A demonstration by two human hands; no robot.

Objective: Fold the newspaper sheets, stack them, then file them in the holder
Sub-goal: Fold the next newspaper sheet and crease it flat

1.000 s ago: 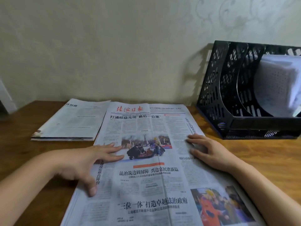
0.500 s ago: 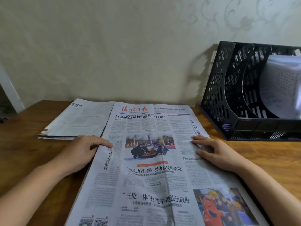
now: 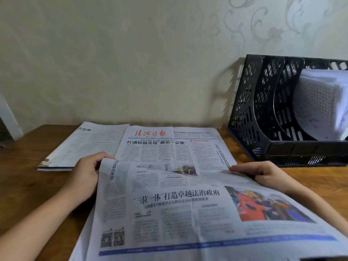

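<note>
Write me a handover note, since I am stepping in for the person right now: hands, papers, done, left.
Left hand grips the left edge of the open newspaper sheet; right hand pinches its right edge. The near half is lifted and buckling toward the far half, the fold not yet closed.
Folded stack lies on the wooden table, left of the sheet.
Black file holder stands at the right by the wall, with white papers in a right-hand slot.
Left: finish the fold, stack, file.

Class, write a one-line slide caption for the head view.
Both hands, left and right, lift the newspaper to fold it beside the black holder.
</note>
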